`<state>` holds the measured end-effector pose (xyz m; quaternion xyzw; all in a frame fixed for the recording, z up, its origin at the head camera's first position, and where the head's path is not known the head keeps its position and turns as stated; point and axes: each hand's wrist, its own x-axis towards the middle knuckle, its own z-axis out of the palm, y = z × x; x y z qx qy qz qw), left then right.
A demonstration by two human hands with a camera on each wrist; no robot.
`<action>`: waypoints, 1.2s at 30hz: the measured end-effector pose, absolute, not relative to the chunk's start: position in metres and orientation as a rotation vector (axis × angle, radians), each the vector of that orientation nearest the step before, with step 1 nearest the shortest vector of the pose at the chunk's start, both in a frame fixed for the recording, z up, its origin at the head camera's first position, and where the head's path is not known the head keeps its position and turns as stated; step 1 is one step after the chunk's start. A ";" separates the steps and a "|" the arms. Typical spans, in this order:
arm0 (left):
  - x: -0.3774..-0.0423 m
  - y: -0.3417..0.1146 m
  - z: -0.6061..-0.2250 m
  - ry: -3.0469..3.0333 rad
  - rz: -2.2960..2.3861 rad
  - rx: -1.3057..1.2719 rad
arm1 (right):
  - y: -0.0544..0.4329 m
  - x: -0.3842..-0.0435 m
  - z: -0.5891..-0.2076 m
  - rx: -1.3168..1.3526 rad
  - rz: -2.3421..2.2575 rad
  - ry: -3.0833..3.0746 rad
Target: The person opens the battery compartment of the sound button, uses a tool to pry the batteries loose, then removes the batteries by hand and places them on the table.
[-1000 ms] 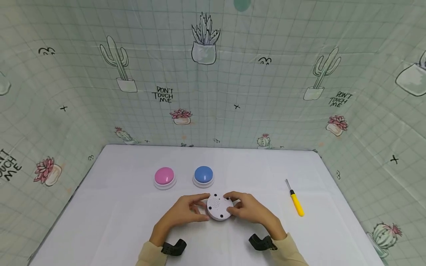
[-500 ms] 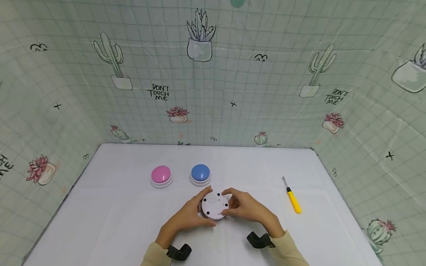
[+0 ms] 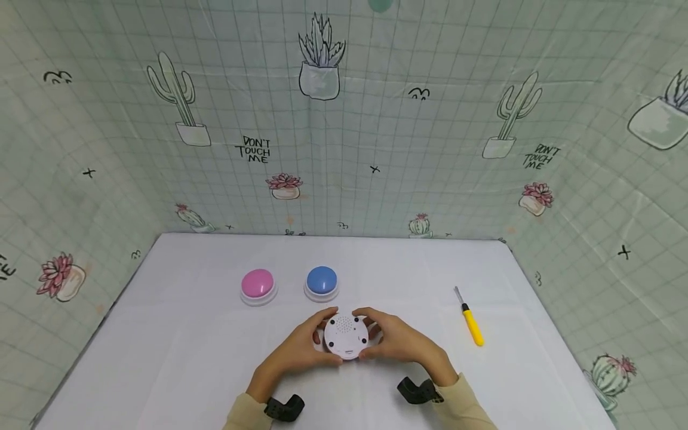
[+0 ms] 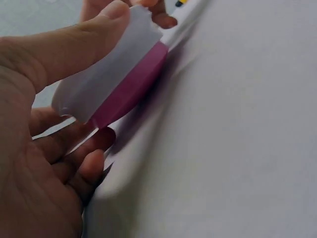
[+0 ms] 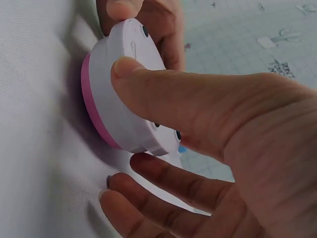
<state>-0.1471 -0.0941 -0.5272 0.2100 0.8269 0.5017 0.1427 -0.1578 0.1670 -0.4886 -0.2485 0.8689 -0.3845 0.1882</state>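
A round white buzzer button [image 3: 346,338] is upside down between my hands, its underside with small black feet and a patch of speaker holes facing up. Its pink dome [image 4: 131,89] points down toward the tabletop in both wrist views. My left hand [image 3: 302,346] grips the rim from the left, thumb at the near edge and fingers round the far side. From the right, my right hand [image 3: 402,341] holds the rim with the thumb [image 5: 133,82] against the white side. Behind them stand a pink buzzer button [image 3: 258,285] and a blue buzzer button [image 3: 321,282], dome up.
A yellow-handled screwdriver [image 3: 470,319] lies on the right of the white-covered table [image 3: 177,334]. A printed cloth with cactus drawings [image 3: 371,125] hangs round the back and sides. A black wrist camera [image 3: 285,408] sits on each forearm.
The buzzer button has moved slightly left and turned between the hands, its feet and speaker holes now placed differently. The left fingers have closed round its rim, and the right thumb has shifted nearer the front edge.
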 end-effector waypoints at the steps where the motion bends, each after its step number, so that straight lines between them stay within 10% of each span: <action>1: -0.147 -0.093 -0.527 2.384 1.446 0.604 | 0.167 -0.158 -0.488 -0.691 -1.076 2.452; 36: -0.142 -0.082 -0.532 2.395 1.497 0.526 | 0.149 -0.146 -0.485 -1.003 -0.937 2.614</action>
